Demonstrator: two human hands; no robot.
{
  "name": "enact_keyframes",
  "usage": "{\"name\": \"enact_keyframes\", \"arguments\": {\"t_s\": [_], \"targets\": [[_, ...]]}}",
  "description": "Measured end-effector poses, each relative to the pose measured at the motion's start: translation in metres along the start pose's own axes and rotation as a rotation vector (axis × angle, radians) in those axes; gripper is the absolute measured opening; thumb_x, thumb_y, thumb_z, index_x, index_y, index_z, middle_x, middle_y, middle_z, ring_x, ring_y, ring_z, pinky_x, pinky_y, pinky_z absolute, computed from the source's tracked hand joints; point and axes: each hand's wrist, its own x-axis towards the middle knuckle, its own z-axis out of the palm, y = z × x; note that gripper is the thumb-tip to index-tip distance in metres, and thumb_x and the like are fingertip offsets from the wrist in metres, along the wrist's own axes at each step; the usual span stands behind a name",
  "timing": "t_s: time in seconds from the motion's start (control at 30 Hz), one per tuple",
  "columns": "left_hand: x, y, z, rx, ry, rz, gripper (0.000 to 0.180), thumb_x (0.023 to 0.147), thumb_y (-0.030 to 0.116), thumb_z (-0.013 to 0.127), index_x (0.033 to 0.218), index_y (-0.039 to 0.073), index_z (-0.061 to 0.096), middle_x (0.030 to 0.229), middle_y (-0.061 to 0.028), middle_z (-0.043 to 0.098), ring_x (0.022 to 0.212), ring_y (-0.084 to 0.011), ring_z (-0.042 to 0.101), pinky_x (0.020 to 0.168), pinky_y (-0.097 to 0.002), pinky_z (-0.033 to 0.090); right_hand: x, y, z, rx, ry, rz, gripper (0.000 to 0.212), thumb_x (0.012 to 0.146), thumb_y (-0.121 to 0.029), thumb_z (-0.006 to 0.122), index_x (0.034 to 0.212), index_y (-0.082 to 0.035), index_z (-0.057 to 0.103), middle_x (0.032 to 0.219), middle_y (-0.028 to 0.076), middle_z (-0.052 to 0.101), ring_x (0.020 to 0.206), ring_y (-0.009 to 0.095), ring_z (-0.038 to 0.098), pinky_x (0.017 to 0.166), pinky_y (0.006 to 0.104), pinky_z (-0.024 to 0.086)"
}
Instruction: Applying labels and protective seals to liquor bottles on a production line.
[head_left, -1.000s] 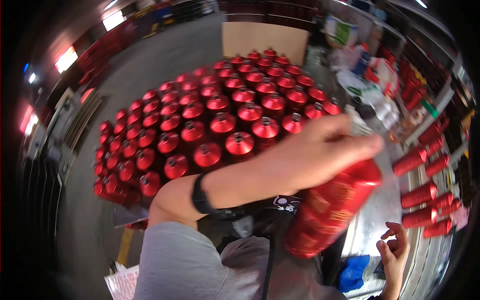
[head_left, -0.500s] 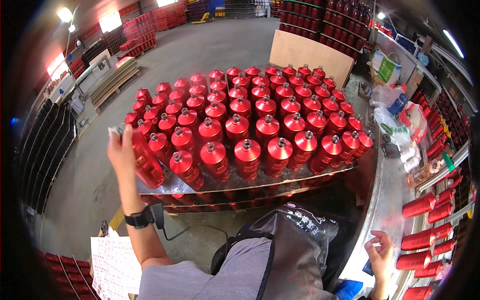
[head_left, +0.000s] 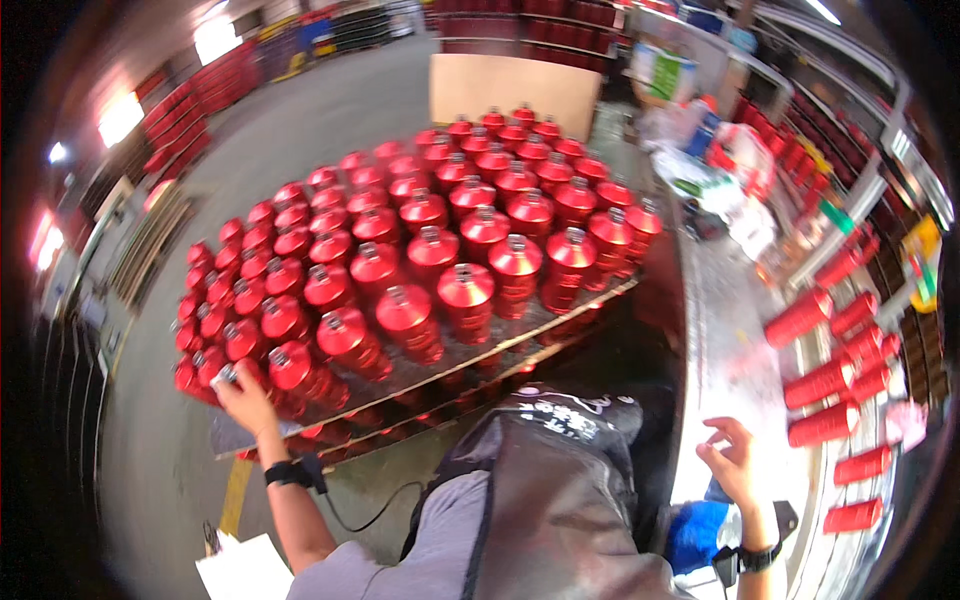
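Glossy red bottles (head_left: 466,292) with bare necks stand upright in close rows on a board. At the near left corner of the rows, my left hand (head_left: 248,402) has its fingers round the neck of a red bottle (head_left: 228,376); my hand and the bottles beside it hide most of its body. Above the metal bench to the right, my right hand (head_left: 735,462) is raised with curved, parted fingers and nothing visible in them. Nearest to it are red bottles (head_left: 820,384) lying on their sides in a row on the rack.
The metal bench (head_left: 735,330) runs along my right, with plastic bags (head_left: 725,190) heaped at its far end. A plywood sheet (head_left: 515,92) stands behind the bottles. White paper (head_left: 243,570) lies low at left. Stacked boards (head_left: 150,240) rest on the floor farther left.
The view has turned to the right, shifting the bottle rows left. The bottle in my left hand, tilted before, is now lower, beside the near left corner. My right hand stays over the bench side.
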Motion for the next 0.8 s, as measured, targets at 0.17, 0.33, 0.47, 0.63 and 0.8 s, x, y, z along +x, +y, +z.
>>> {"name": "enact_keyframes", "arguments": {"t_s": [0.17,0.33,0.47,0.63,0.8], "targets": [[0.031,0.063,0.017,0.696,-0.075,-0.236,0.062,0.088,0.050,0.064,0.124,0.000,0.056,0.126,-0.0231,0.057,0.114,-0.0409,0.056,0.095,-0.0525,0.044,-0.009,-0.010,-0.011,-0.070,0.006,0.043,0.040,0.081,-0.020,0.077,0.117,-0.007,0.063,0.081,0.001,0.066,0.047,0.003,0.043,0.045,0.0246,0.038],[0.062,0.229,0.026,-0.571,-0.322,0.040,0.052,0.098,0.029,0.059,0.128,-0.012,0.047,0.145,-0.0231,0.047,0.133,-0.0296,0.048,0.111,-0.0422,0.037,-0.023,-0.033,-0.021,-0.145,0.006,-0.067,0.042,0.086,-0.026,0.074,0.120,-0.005,0.061,0.091,0.003,0.068,0.056,0.011,0.056,0.057,0.0281,0.046],[-0.054,0.453,0.002,-1.048,-1.108,0.327,0.052,0.095,0.005,0.058,0.143,-0.001,0.040,0.143,-0.0150,0.050,0.133,-0.0240,0.048,0.109,-0.0362,0.039,-0.045,-0.036,-0.041,-0.116,0.031,-0.058,0.048,0.089,-0.035,0.070,0.125,-0.006,0.058,0.094,0.009,0.067,0.068,0.020,0.069,0.065,0.0346,0.053],[-0.226,0.622,0.052,-1.475,-1.780,0.580,0.067,0.087,0.009,0.070,0.143,-0.003,0.036,0.142,-0.0199,0.046,0.133,-0.0310,0.046,0.110,-0.0418,0.038,-0.078,-0.031,-0.069,-0.080,0.143,0.049,0.048,0.089,-0.036,0.069,0.126,-0.006,0.058,0.095,0.011,0.067,0.067,0.024,0.069,0.066,0.0355,0.054],[-0.399,0.799,0.114,-1.436,-1.625,0.614,0.085,0.080,0.049,0.075,0.136,-0.006,0.041,0.136,-0.0285,0.049,0.130,-0.0390,0.047,0.105,-0.0445,0.038,-0.101,-0.020,-0.075,-0.058,0.240,0.237,0.046,0.090,-0.036,0.065,0.123,-0.006,0.058,0.097,0.013,0.068,0.072,0.026,0.069,0.067,0.0382,0.054]]}}
